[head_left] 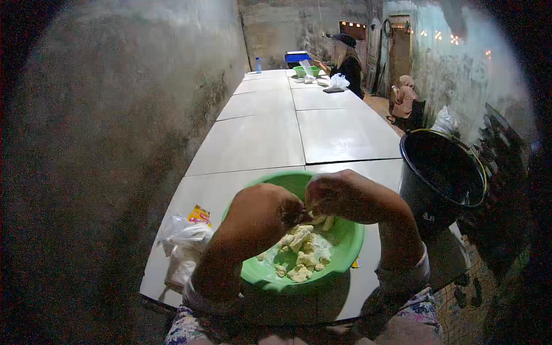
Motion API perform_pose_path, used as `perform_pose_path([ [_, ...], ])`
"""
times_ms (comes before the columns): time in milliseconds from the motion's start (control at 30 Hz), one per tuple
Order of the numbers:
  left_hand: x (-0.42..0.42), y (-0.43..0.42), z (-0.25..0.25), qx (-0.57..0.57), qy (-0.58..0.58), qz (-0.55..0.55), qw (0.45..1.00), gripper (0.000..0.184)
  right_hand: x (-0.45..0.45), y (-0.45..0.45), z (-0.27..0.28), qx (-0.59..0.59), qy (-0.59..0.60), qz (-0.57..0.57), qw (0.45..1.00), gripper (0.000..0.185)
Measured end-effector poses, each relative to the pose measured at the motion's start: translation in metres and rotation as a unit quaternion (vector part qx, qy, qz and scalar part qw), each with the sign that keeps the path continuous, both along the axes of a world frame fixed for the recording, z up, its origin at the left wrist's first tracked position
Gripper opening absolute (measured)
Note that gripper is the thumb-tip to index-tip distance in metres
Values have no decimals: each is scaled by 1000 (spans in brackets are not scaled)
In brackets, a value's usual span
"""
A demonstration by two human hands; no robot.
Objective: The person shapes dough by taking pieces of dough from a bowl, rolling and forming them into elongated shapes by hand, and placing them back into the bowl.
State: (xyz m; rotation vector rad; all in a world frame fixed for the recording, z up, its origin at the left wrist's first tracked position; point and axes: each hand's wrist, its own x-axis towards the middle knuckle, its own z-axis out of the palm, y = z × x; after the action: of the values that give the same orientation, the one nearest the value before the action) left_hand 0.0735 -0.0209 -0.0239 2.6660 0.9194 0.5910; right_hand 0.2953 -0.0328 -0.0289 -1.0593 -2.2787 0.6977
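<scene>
A green basin (353, 250) stands on the white tiled table, with pale, crumbly lumps of dough (301, 271) and some white powder in it. Over the basin's middle, my left hand (276, 208) and my right hand (333, 195) meet at the fingertips. The fingers of both hands are closed together above the lumps. Whatever lies between the fingertips is too small and dark to make out.
Plastic bags of white stuff (187, 244) and a yellow packet (199, 215) lie left of the basin. A black bucket (414, 190) stands at the right. Far along the table (253, 138), a person (348, 66) works by another green basin (313, 71); another person (405, 98) sits beyond.
</scene>
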Motion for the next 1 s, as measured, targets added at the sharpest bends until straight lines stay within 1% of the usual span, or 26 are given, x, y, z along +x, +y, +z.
perform_pose_path([
  [33, -2, -1, 1, 1, 0, 0, 1000, 15, 3, 1, 0, -6, -26, 24, 999, 15],
  [67, -4, -1, 2, 25, 40, 12, 999, 15, 6, 8, -12, -47, 21, 12, 999, 13],
  [100, -6, -2, 3, 50, 79, 24, 995, 17, 12, 15, -18, -46, 21, 12, 999, 13],
  [133, -6, -5, 9, 28, 148, 44, 988, 24, 18, 22, -23, 0, -56, -27, 998, 13],
  [167, -9, -7, 11, 27, 148, 44, 988, 24, 23, 29, -29, 47, -134, -66, 988, 13],
  [200, -13, -8, 11, 34, 105, 30, 993, 29, 27, 37, -40, 70, -167, -111, 977, 13],
  [233, -17, -11, 13, 40, 62, 17, 997, 33, 26, 44, -49, 70, -168, -112, 977, 13],
  [300, -19, -16, 14, 12, 77, 18, 997, 36, 16, 52, -61, -159, -102, -141, 972, 15],
  [333, -18, -13, 8, 35, 82, 1, 996, 37, 5, 48, -66, -259, 25, -145, 955, 17],
  [367, -17, -11, 4, 58, 88, -15, 994, 38, 0, 46, -70, -259, 25, -143, 955, 17],
  [400, -14, -12, 6, -13, 74, 9, 997, 38, -5, 43, -71, -187, -87, -107, 973, 18],
  [433, -11, -14, 9, -13, 74, 10, 997, 38, -11, 41, -71, -111, -197, -68, 972, 19],
  [467, -9, -16, 14, -4, 111, 23, 993, 35, -20, 40, -70, -128, -306, -76, 940, 21],
  [500, -8, -16, 17, 6, 149, 37, 988, 32, -22, 34, -67, -128, -306, -76, 940, 21],
  [533, -9, -14, 18, -39, 136, 36, 989, 23, -24, 29, -65, -128, -282, -17, 951, 21],
  [567, -9, -12, 17, -39, 136, 36, 989, 23, -25, 27, -64, -128, -257, 41, 957, 22],
  [667, -9, -3, 4, -7, 157, 8, 988, 17, -29, 31, -66, -145, -269, 70, 949, 23],
  [700, -8, -1, -2, 6, 72, -20, 997, 17, -30, 31, -66, -154, -275, 84, 945, 23],
  [733, -9, 0, -7, 18, -14, -48, 999, 18, -27, 29, -53, -164, -231, 103, 953, 24],
  [767, -9, 2, -8, 18, -14, -48, 999, 18, -22, 33, -53, -164, -231, 104, 953, 24],
  [833, -8, 1, -2, -44, 71, -57, 995, 22, -17, 35, -45, -88, -203, 82, 972, 26],
  [867, -6, 1, 1, -43, 70, -56, 995, 22, -12, 29, -39, -61, -167, 66, 982, 26],
  [900, -4, 1, 5, -32, 131, -41, 990, 24, -10, 30, -37, -60, -167, 66, 982, 26],
  [933, -2, 2, 7, -20, 192, -25, 981, 26, -7, 30, -36, -114, -115, 35, 986, 25],
  [967, -3, 3, 4, -19, 192, -25, 981, 26, -3, 31, -35, -167, -63, 4, 984, 23],
  [1000, -4, 6, 1, -55, 149, -25, 987, 28, -2, 34, -36, 0, -109, 81, 991, 17],
])
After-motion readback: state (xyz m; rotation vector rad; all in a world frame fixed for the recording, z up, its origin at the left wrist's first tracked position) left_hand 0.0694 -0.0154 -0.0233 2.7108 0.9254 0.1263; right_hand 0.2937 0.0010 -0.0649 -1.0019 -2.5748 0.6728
